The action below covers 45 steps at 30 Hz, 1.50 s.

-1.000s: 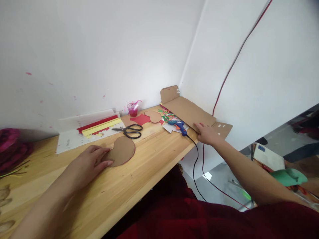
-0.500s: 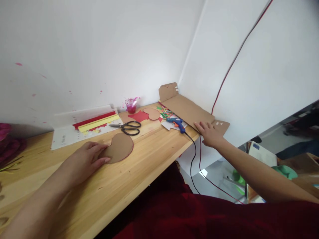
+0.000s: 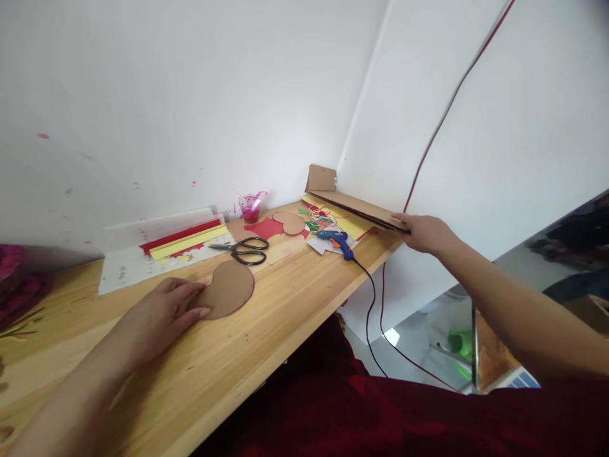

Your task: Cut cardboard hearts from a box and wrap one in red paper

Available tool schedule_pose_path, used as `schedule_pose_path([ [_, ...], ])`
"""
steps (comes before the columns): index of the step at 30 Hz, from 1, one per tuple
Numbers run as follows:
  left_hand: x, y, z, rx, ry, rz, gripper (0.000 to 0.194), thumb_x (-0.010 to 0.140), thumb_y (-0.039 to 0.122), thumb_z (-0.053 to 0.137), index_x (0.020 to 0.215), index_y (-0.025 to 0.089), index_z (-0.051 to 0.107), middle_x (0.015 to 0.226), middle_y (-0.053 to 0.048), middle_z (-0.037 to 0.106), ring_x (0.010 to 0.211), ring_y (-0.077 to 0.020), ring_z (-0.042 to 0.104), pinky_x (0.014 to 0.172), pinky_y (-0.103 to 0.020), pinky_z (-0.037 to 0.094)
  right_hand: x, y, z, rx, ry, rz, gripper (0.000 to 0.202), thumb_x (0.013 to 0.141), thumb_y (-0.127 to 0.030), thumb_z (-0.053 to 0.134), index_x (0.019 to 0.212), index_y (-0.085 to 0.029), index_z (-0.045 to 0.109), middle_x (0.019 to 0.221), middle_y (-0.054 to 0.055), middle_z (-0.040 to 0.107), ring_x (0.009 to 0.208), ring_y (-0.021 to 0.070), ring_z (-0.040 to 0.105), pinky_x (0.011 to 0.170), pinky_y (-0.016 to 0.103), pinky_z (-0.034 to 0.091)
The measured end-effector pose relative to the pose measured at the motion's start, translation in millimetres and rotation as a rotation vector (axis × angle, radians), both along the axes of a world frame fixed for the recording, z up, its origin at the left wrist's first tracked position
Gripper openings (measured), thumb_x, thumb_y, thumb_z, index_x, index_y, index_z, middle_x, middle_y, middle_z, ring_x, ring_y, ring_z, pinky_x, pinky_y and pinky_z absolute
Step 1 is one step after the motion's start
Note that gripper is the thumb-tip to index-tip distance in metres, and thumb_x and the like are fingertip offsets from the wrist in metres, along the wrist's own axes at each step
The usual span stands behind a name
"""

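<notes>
My left hand grips the left edge of a brown cardboard heart lying on the wooden table, thumb and fingers closed on it. At the table's right end, my right hand is closed on the near end of a folded cardboard sheet, which is tilted up along its side. Black-handled scissors lie just beyond the heart. Between the hands rests a blue glue gun. Yellow paper and tangled coloured strings show beside the cardboard sheet.
A second cardboard heart lies on red paper near a cup of pink paint. Red and yellow paper strips sit on white sheets. The glue gun's black cord hangs over the table edge.
My right hand has gone from lying flat on the cardboard sheet to gripping its end. The sheet has tilted and shifted back, uncovering yellow paper. My left hand stays on the heart.
</notes>
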<state>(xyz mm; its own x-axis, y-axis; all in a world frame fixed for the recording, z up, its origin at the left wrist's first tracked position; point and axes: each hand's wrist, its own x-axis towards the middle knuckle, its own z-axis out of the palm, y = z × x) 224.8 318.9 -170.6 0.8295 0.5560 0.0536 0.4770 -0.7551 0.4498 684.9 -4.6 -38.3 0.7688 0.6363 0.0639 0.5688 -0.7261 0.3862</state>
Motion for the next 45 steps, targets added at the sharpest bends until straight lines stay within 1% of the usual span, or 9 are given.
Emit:
schedule_pose_path([
  [8, -0.8, 2.8, -4.2, 0.004, -0.002, -0.012, 0.062, 0.089, 0.061, 0.056, 0.133, 0.019, 0.068, 0.130, -0.019, 0.065, 0.115, -0.0371, 0.066, 0.101, -0.050, 0.052, -2.9, 22.6, 27.7, -0.079, -0.117, -0.038, 0.030, 0.088, -0.038, 0.062, 0.109, -0.020, 0.074, 0.103, 0.016, 0.076, 0.091, 0.0350, 0.070, 0.070, 0.040, 0.047],
  [13, -1.2, 4.2, -5.1, 0.017, -0.014, -0.030, 0.062, 0.090, 0.061, 0.055, 0.134, 0.019, 0.068, 0.130, -0.018, 0.065, 0.118, -0.0360, 0.065, 0.104, -0.049, 0.051, -12.6, 41.2, 31.4, -0.079, -0.222, 0.073, 0.037, 0.090, -0.047, 0.063, 0.110, -0.017, 0.070, 0.102, 0.019, 0.075, 0.099, 0.0363, 0.067, 0.083, 0.045, 0.043],
  [19, -0.7, 2.2, -2.6, 0.004, -0.038, 0.070, 0.049, 0.090, 0.062, 0.055, 0.123, 0.030, 0.071, 0.121, -0.011, 0.072, 0.103, -0.0349, 0.071, 0.091, -0.050, 0.056, -8.0, 48.4, 39.8, -0.051, -0.201, 0.074, 0.030, 0.100, -0.026, 0.042, 0.107, -0.020, 0.071, 0.090, 0.016, 0.076, 0.080, 0.0298, 0.070, 0.070, 0.040, 0.042],
  [23, -2.3, -7.0, 12.0, -0.005, -0.231, 0.324, 0.043, 0.091, 0.068, 0.048, 0.094, 0.034, 0.074, 0.097, -0.004, 0.077, 0.090, -0.0342, 0.072, 0.084, -0.051, 0.057, -6.0, 47.2, 36.0, -0.011, -0.202, 0.056, 0.031, 0.099, -0.025, 0.044, 0.115, -0.021, 0.070, 0.098, 0.018, 0.075, 0.083, 0.0305, 0.071, 0.070, 0.039, 0.043],
  [27, 16.6, -21.5, 46.8, -0.258, -0.509, 0.434, 0.039, 0.090, 0.066, 0.056, 0.086, 0.031, 0.072, 0.098, -0.002, 0.076, 0.097, -0.0319, 0.071, 0.096, -0.052, 0.055, -4.3, 46.3, 29.2, 0.017, -0.197, 0.073, 0.031, 0.099, -0.026, 0.045, 0.117, -0.019, 0.069, 0.107, 0.019, 0.074, 0.088, 0.0316, 0.071, 0.074, 0.040, 0.043],
  [31, 81.2, -43.9, 93.2, -0.711, -0.596, 0.096, 0.052, 0.086, 0.054, 0.072, 0.129, 0.026, 0.065, 0.118, -0.006, 0.074, 0.098, -0.0240, 0.071, 0.088, -0.040, 0.059, 0.8, 43.3, 34.6, 0.055, -0.227, 0.129, 0.028, 0.101, -0.030, 0.045, 0.109, -0.018, 0.070, 0.105, 0.019, 0.074, 0.091, 0.0318, 0.069, 0.076, 0.041, 0.040],
  [35, 179.4, -67.7, 121.3, -1.094, -0.419, -0.066, 0.039, 0.095, 0.046, 0.065, 0.118, 0.015, 0.069, 0.106, -0.013, 0.074, 0.086, -0.0183, 0.073, 0.079, -0.031, 0.059, 2.5, 36.5, 39.7, 0.044, -0.307, 0.226, 0.023, 0.100, -0.027, 0.049, 0.103, -0.017, 0.069, 0.101, 0.017, 0.075, 0.095, 0.0316, 0.066, 0.081, 0.042, 0.037],
  [39, 275.8, -87.1, 122.0, -1.237, -0.305, -0.085, 0.042, 0.102, 0.049, 0.052, 0.109, 0.012, 0.068, 0.100, -0.016, 0.075, 0.072, -0.0163, 0.072, 0.073, -0.029, 0.058, 2.9, 29.5, 35.8, 0.031, -0.330, 0.288, 0.024, 0.101, -0.022, 0.045, 0.104, -0.017, 0.069, 0.101, 0.015, 0.075, 0.096, 0.0306, 0.064, 0.083, 0.042, 0.035],
  [45, 382.2, -119.4, 106.5, -1.555, -0.318, 0.006, 0.084, 0.091, 0.075, 0.049, 0.141, 0.008, 0.045, 0.105, -0.024, 0.073, 0.091, -0.0289, 0.076, 0.078, -0.037, 0.061, 10.3, 29.4, 32.3, 0.083, -0.312, 0.426, 0.032, 0.099, -0.013, 0.039, 0.100, -0.018, 0.070, 0.092, 0.013, 0.074, 0.092, 0.0298, 0.061, 0.087, 0.045, 0.037],
])
